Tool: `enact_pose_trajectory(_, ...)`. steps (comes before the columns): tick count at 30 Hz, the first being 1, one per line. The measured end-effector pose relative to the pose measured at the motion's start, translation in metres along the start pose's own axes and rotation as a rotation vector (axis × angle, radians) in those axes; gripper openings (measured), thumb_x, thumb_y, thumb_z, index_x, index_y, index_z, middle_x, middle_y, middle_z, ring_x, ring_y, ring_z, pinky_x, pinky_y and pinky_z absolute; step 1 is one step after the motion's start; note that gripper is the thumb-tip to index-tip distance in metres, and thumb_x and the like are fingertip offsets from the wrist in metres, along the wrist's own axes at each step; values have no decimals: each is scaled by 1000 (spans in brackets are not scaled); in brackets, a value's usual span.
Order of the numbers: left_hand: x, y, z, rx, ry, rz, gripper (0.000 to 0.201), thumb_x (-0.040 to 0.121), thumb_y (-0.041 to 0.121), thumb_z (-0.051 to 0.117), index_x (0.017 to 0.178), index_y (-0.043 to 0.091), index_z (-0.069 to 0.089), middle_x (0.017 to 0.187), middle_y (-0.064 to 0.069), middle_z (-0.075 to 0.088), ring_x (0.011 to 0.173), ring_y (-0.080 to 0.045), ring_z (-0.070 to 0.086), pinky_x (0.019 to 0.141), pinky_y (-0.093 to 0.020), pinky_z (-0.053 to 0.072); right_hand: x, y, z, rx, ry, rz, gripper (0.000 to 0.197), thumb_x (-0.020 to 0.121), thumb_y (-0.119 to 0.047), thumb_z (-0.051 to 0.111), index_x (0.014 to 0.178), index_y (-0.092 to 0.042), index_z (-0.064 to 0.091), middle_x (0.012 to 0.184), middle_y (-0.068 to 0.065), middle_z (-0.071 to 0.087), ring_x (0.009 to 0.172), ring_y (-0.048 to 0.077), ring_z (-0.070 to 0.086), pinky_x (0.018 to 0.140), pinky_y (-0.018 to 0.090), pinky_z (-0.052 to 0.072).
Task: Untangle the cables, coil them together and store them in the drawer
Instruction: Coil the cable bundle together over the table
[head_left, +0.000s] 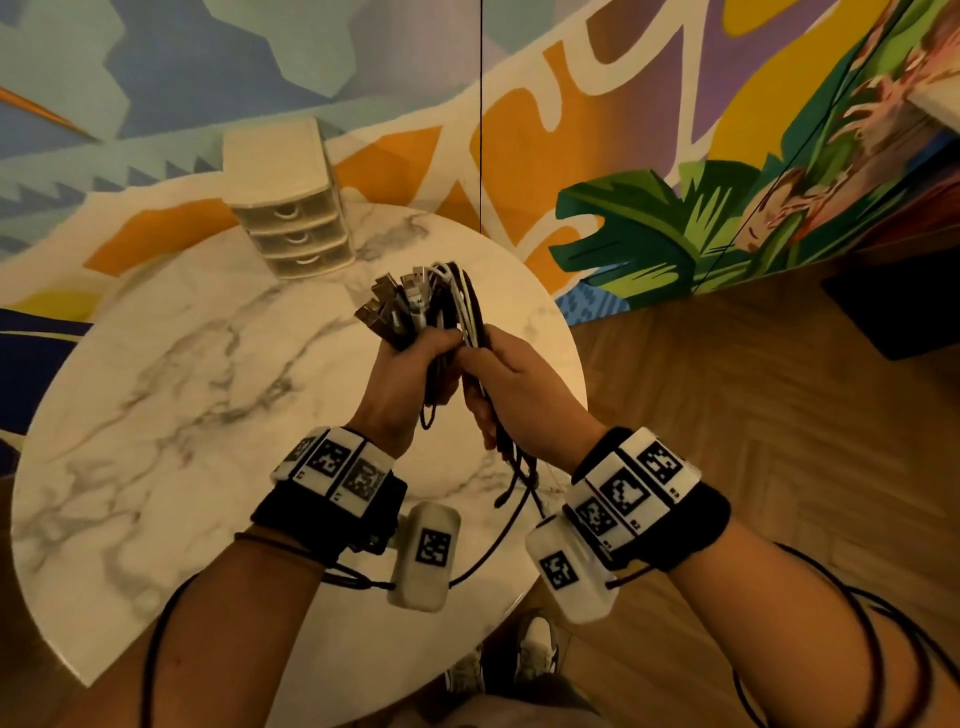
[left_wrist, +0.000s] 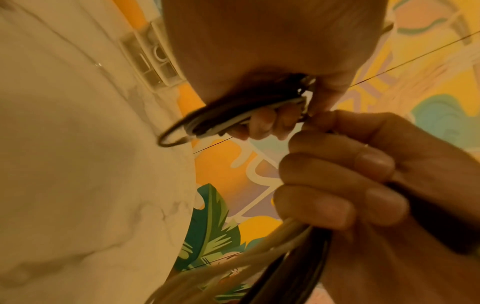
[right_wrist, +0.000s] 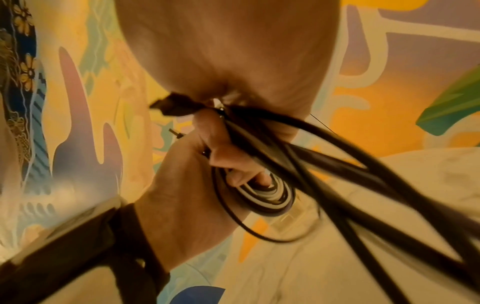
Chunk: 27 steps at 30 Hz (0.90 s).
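hands (head_left: 447, 384) grip cables (head_left: 441, 296) above table (head_left: 156, 415); drawer unit (head_left: 291, 218) behind

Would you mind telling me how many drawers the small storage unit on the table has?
3, stacked in the drawer unit at the marble table's far edge: top, middle, bottom.

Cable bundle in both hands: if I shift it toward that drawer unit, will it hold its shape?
Probably not. The cables look floppy: loose tails droop below the right hand. The left hand grips the looped part, so the coils likely spring apart if released. The connectors bunched on top may snag.
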<state>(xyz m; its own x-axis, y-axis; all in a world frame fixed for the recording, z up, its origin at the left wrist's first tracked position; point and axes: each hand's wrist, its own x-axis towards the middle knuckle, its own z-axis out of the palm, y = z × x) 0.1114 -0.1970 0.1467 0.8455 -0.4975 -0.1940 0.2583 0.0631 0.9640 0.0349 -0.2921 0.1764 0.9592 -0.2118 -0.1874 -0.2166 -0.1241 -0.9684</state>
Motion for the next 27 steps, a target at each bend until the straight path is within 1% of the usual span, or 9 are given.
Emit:
enact_pose_trajectory(3, 2, 0, -1, 4, -20, -47, 56, 83, 43, 61, 121, 2, 58, 87, -7, 63, 67, -14, 59, 56, -22, 43, 0, 3, 4, -183, -11, 5, 13, 96, -15, 39, 89, -13, 48, 59, 1, 55, 42, 12, 51, 49, 33, 48)
enact_pose_trajectory(5, 2, 0, 0, 23, -9, -79, 48, 84, 41, 63, 124, 14, 60, 94, 13, 71, 88, -4, 66, 70, -21, 49, -4, 6, 11, -243, -55, -15, 9, 96, -12, 42, 103, -11, 47, 63, 0, 60, 46, 9, 58, 49, 24, 50)
enact_pose_trajectory(8, -1, -1, 1, -23, -14, -151, 49, 78, 43, 65, 120, 19, 63, 101, 12, 71, 97, -4, 65, 77, -24, 50, -10, 13, 19, -227, -71, -66, 20, 92, -7, 44, 112, -10, 48, 69, 0, 67, 58, 9, 66, 58, 22, 55)
enact_pose_trajectory(11, -5, -1, -2, -49, -15, -181, 53, 65, 51, 70, 99, 12, 63, 88, 4, 65, 81, -11, 63, 79, -28, 49, -12, 19, 21, -232, -114, -56, 21, 90, -8, 47, 109, -6, 56, 72, 2, 70, 66, 14, 69, 73, 32, 58)
enact_pose_trajectory(15, -8, 3, -3, -144, -99, -170, 37, 75, 28, 72, 104, 7, 60, 58, -2, 45, 52, -14, 45, 57, -28, 40, -17, 19, 23, -72, -252, 46, 19, 93, -8, 46, 85, -12, 63, 64, 3, 67, 57, 9, 65, 67, 19, 55)
enact_pose_trajectory(17, -7, 5, -4, -161, -137, -151, 33, 78, 19, 62, 106, 3, 58, 56, -2, 40, 50, -15, 39, 60, -30, 34, -18, 23, 27, -48, -283, 67, 28, 94, -10, 45, 75, -17, 63, 59, 2, 60, 50, 10, 56, 58, 18, 49)
enact_pose_trajectory(20, -10, 13, -2, -181, -199, -118, 23, 81, 11, 52, 102, 4, 60, 54, 1, 39, 49, -13, 37, 64, -32, 34, -18, 36, 34, -39, -319, 110, 25, 94, -16, 48, 75, -12, 63, 59, 6, 51, 48, 16, 45, 51, 30, 44)
enact_pose_trajectory(22, -14, 17, -1, -193, -234, -105, 11, 84, 7, 48, 93, 7, 56, 54, 2, 41, 48, -12, 38, 65, -31, 34, -17, 44, 37, -54, -311, 107, 25, 94, -18, 51, 71, -13, 62, 58, 3, 50, 45, 9, 42, 47, 23, 39)
enact_pose_trajectory(27, -17, 18, -2, -235, -332, -100, 25, 87, 13, 48, 65, 13, 36, 40, 5, 30, 36, -10, 27, 49, -26, 28, -6, 71, 28, -316, -254, 88, 24, 92, -28, 59, 70, -18, 60, 67, -6, 59, 57, 3, 50, 62, 22, 47)
